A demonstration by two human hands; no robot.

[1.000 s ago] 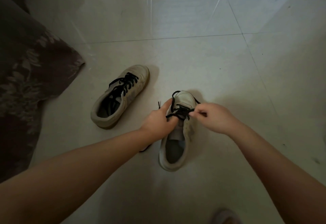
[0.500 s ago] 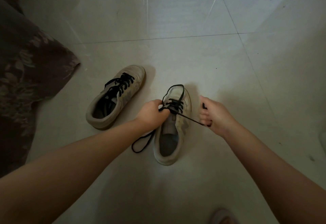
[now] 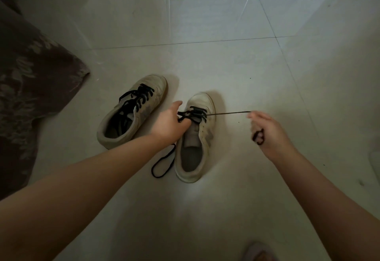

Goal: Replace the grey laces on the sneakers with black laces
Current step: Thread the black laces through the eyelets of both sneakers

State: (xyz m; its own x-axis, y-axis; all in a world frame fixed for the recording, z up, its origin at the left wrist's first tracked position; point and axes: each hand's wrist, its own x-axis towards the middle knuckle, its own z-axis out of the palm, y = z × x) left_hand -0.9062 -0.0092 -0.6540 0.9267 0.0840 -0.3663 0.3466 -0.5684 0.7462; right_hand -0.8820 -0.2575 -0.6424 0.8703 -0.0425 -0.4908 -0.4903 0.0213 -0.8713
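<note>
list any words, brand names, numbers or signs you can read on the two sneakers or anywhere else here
None can be read.
Left sneaker: a dark patch on its side, no legible lettering.
Right sneaker: a dark mark on its side, too blurred to read as a brand.
Patterned cloth: a leaf-like pattern only, no text.
Tiled floor: no print.

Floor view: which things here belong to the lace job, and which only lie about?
Job: near sneaker, black lace, left hand, right hand, far sneaker already laced.
Lying about: patterned cloth, tiled floor.

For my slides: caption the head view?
Right hand pulls black lace taut while left hand steadies the sneaker.
</note>
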